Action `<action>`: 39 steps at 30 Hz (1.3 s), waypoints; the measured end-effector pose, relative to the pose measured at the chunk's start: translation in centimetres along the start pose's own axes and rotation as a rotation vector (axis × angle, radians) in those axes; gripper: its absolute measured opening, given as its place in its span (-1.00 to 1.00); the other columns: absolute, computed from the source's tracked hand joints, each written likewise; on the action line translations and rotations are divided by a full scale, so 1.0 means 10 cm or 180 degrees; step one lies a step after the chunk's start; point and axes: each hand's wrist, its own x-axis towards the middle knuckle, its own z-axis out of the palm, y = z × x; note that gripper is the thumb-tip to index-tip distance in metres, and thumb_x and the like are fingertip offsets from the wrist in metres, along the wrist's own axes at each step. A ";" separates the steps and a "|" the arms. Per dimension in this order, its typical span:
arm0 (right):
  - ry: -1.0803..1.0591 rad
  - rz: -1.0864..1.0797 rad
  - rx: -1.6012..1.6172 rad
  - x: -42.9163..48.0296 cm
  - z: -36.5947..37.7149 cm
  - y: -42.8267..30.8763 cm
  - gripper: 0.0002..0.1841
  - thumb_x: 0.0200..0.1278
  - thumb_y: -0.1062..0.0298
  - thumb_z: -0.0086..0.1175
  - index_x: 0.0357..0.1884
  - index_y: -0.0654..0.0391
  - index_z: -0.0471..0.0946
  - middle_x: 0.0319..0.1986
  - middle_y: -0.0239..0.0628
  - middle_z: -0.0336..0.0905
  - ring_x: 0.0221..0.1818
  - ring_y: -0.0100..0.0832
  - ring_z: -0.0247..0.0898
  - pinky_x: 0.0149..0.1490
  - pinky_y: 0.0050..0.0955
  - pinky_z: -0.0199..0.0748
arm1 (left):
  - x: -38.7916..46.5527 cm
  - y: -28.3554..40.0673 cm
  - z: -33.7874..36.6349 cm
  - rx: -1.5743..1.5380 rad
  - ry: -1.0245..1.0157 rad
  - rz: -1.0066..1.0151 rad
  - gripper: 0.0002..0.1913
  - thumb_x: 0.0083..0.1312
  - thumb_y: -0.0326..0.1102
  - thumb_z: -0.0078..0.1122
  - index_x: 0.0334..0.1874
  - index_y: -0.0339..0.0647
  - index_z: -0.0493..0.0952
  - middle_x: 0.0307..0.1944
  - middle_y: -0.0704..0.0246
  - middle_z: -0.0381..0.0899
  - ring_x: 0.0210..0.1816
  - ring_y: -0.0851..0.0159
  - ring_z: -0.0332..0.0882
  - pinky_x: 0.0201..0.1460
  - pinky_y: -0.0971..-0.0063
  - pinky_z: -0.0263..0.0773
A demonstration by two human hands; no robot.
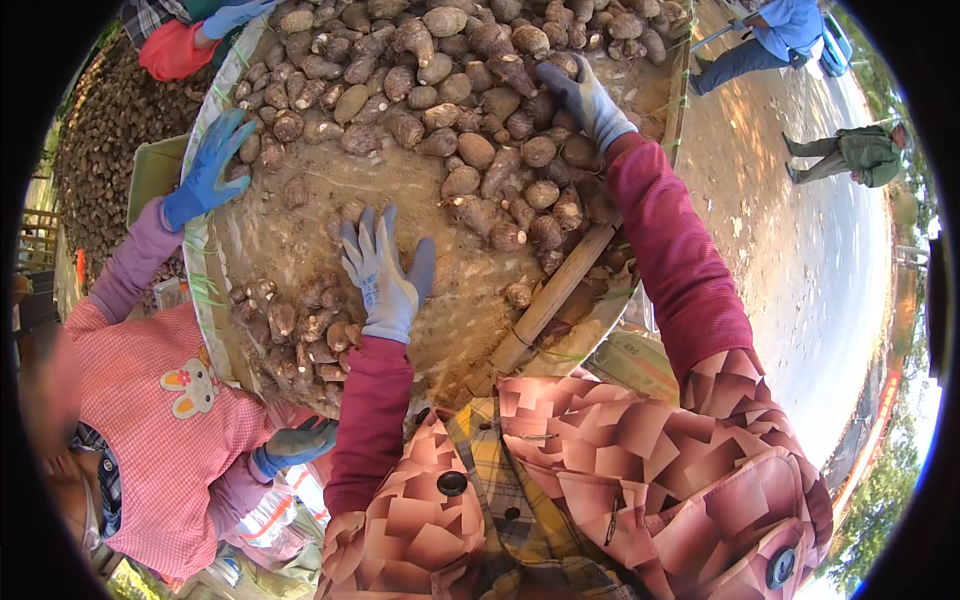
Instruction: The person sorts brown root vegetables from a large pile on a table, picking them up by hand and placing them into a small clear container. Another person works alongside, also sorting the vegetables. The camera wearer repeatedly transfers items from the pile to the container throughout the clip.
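My left hand [388,281], in a grey-blue coated work glove, is held palm down over the muddy sorting table [420,330]. Its fingers are spread and nothing is in them; a small taro corm [351,211] lies by the fingertips. Farther off, my right hand [589,101], gloved alike, reaches into the large heap of brown taro corms [476,150]. One corm [562,64] shows between its thumb and fingers, but whether it is gripped is unclear. A smaller pile of corms [300,326] sits left of my left hand.
A wooden bar [555,292] crosses the table's near right side. At the left, a co-worker's blue-gloved hand [210,172] rests at the rim [196,247]; their other glove [300,444] is lower. Another person's glove [232,16] is at top left. Two people stand right, beyond the table.
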 end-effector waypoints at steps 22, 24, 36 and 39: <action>-0.1994 -0.0960 -0.1009 -2.71 0.71 -0.92 -0.46 0.44 0.01 0.26 0.34 0.05 0.52 0.12 0.06 0.59 0.15 0.11 0.58 0.22 -0.07 0.54 | -1.48 -0.25 -0.19 -0.2353 0.0469 -0.0623 -0.45 0.49 -0.36 0.25 0.47 -0.38 0.36 0.47 -0.01 0.35 0.50 -0.01 0.35 0.53 0.24 0.27; -0.1796 -0.1382 -0.0862 -2.81 0.74 -0.87 -0.43 0.41 0.00 0.30 0.34 0.05 0.52 0.19 0.06 0.54 0.20 0.14 0.54 0.25 -0.03 0.53 | -1.43 -0.30 -0.21 -0.2015 0.0338 -0.0476 -0.50 0.47 -0.33 0.28 0.41 -0.32 0.44 0.43 0.03 0.41 0.46 -0.02 0.39 0.51 0.24 0.30; -0.1438 -0.1557 -0.0774 -2.95 0.76 -1.06 -0.61 0.19 0.28 0.46 0.08 0.02 0.68 -0.08 -0.17 0.64 -0.07 -0.12 0.63 0.02 -0.22 0.62 | -1.46 -0.26 -0.49 -0.3122 0.0098 -0.0761 -0.55 0.52 -0.33 0.25 0.39 -0.33 0.49 0.30 0.18 0.57 0.30 0.21 0.54 0.39 0.40 0.39; -0.1699 -0.1263 0.0019 -3.18 0.64 -1.27 -0.71 0.27 0.24 0.43 -0.02 0.09 0.71 -0.22 -0.28 0.63 -0.20 -0.38 0.59 -0.05 -0.37 0.57 | -1.39 -0.07 -0.72 -0.4180 0.0278 -0.0690 -0.47 0.53 -0.43 0.22 0.52 -0.35 0.36 0.34 0.19 0.54 0.33 0.28 0.51 0.35 0.41 0.46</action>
